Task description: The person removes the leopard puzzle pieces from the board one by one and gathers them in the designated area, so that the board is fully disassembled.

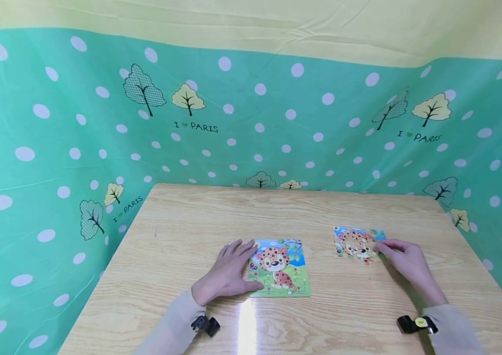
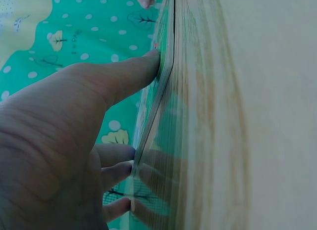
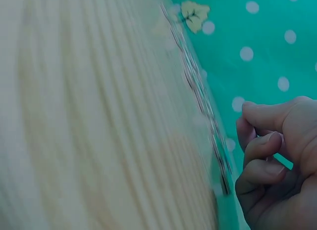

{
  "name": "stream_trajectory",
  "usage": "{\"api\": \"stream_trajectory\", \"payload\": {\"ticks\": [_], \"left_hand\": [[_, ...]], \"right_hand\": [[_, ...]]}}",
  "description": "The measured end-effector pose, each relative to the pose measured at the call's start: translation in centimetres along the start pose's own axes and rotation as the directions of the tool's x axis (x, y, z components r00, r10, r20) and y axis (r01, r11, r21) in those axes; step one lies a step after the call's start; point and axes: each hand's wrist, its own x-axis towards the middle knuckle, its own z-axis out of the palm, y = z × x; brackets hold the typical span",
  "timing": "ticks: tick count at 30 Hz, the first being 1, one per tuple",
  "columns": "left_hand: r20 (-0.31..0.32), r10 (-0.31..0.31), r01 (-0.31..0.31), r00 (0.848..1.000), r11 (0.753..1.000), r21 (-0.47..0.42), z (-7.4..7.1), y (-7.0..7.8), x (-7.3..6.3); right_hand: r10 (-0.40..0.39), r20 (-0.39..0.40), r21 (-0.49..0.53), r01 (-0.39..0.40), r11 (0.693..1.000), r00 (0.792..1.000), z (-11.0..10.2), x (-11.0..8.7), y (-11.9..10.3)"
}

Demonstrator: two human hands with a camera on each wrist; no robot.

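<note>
My left hand lies spread along the left side of a picture board showing a spotted leopard cub on grass. Its thumb reaches onto the lower left part and its fingertips onto the top left corner. In the left wrist view the board appears edge-on under the thumb. To the right lies a jigsaw puzzle of a similar cub, with an uneven lower edge. My right hand is at its right edge, thumb and forefinger together. The right wrist view shows these fingers curled, no piece visible between them.
Both puzzles lie on a light wood-grain table. A green dotted cloth with printed trees hangs behind the table and at its sides. Each wrist wears a black strapped device, and bright light reflects near the table's front.
</note>
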Motion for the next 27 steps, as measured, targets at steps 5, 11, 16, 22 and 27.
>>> {"api": "stream_trajectory", "payload": {"ticks": [5, 11, 16, 22, 27], "left_hand": [[0.002, 0.002, -0.002, 1.000, 1.000, -0.002, 0.0, 0.0, 0.0], [0.003, -0.002, 0.002, 1.000, 1.000, 0.003, 0.1, -0.1, 0.0], [0.002, 0.000, 0.000, 1.000, 1.000, 0.004, 0.1, -0.1, 0.1], [0.002, 0.003, -0.003, 1.000, 1.000, 0.003, 0.1, -0.1, 0.0], [-0.012, 0.017, -0.017, 1.000, 1.000, -0.003, 0.0, -0.1, 0.0]], "right_hand": [[-0.026, 0.053, 0.038, 0.024, 0.999, 0.998, 0.9, -0.2, -1.3], [-0.073, 0.072, 0.046, 0.070, 0.997, 0.995, 2.2, -0.3, -2.8], [-0.121, 0.068, 0.036, 0.119, 0.992, 0.990, 3.1, -0.5, -3.6], [-0.152, 0.069, 0.030, 0.150, 0.988, 0.986, 4.1, -0.6, -4.5], [-0.180, 0.084, 0.010, 0.180, 0.984, 0.980, 4.9, -0.7, -5.1]]}}
